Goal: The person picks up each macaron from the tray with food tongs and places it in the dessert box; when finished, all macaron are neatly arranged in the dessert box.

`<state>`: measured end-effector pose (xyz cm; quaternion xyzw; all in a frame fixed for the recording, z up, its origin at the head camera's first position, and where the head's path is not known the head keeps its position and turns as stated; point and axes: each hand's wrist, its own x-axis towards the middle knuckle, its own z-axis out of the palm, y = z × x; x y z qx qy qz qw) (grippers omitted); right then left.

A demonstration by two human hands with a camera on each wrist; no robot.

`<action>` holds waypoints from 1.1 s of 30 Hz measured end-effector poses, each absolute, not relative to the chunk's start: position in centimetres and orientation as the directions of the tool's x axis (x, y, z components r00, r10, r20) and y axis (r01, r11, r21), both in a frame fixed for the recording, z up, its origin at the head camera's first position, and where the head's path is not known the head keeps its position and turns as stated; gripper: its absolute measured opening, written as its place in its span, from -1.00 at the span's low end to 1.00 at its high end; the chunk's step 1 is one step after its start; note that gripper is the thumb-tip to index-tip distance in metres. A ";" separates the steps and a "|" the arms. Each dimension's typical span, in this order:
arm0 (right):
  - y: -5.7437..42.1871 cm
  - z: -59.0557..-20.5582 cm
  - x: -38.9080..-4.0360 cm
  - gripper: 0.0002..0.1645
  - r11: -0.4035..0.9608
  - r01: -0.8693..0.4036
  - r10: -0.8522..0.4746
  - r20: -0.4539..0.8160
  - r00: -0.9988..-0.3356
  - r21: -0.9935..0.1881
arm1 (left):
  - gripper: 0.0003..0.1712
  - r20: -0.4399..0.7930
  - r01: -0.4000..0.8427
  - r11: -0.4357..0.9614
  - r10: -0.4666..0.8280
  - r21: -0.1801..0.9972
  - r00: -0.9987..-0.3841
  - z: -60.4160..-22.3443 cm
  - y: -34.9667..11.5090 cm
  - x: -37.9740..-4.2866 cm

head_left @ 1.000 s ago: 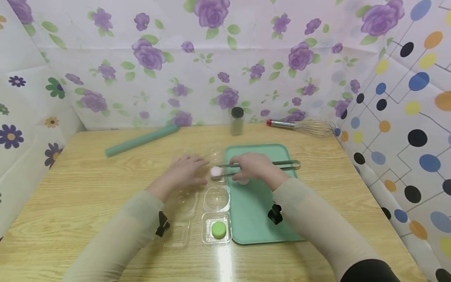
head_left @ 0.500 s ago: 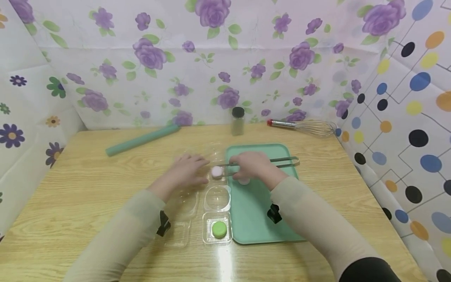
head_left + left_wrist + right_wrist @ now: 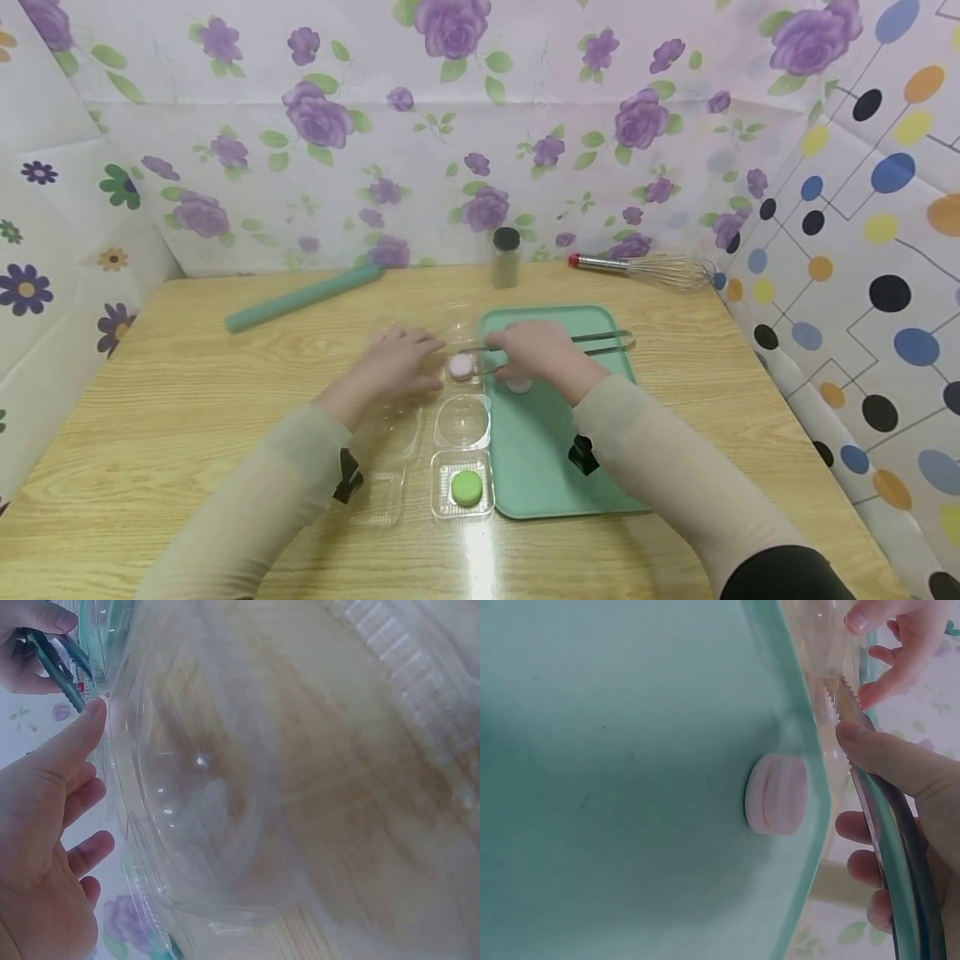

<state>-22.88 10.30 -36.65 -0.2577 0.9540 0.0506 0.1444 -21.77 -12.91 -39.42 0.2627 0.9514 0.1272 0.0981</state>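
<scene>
My right hand [image 3: 536,354] grips metal tongs [image 3: 597,337] over the green tray's left edge. The tongs' tips reach to either side of a pink macaron [image 3: 461,366], which sits in a clear plastic container partly hidden by my hands. My left hand [image 3: 384,364] is at that container's left side, fingers loosely spread; in the left wrist view its thumb is right at a clear plastic rim [image 3: 124,757]. A second pink macaron [image 3: 775,794] stands on the tray [image 3: 630,847], partly behind my right hand in the head view.
Nearer the front, a green macaron [image 3: 467,488] sits in a clear box, with a domed clear lid [image 3: 462,422] behind it. More clear packaging [image 3: 378,498] lies to the left. At the back are a green rolling pin [image 3: 303,298], a black-capped jar [image 3: 506,260] and a whisk [image 3: 645,268].
The handle end of the tongs has swung slightly toward the back and left, and my right hand has shifted a little with it. My left hand stays in place.
</scene>
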 end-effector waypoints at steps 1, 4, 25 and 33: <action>10.4 -36.7 -22.9 -0.42 0.864 -0.504 -0.477 -0.298 -0.827 0.015 | -0.17 -0.118 0.475 0.829 0.525 0.295 -0.843 -39.4 -13.0 -21.7; 10.6 -36.8 -22.9 -0.42 0.870 -0.493 -0.478 -0.288 -0.830 -0.026 | -0.17 -0.111 0.477 0.821 0.531 0.315 -0.840 -39.2 -13.2 -21.6; 17.8 -36.1 -22.5 -0.38 0.860 -0.443 -0.493 -0.191 -0.849 -0.253 | -0.15 -0.095 0.390 0.847 0.449 0.361 -0.888 -38.2 -21.8 -21.8; 21.1 -36.0 -21.8 -0.33 0.884 -0.376 -0.441 -0.230 -0.868 -0.278 | -0.19 -0.095 0.412 0.835 0.474 0.365 -0.875 -38.7 -23.2 -21.2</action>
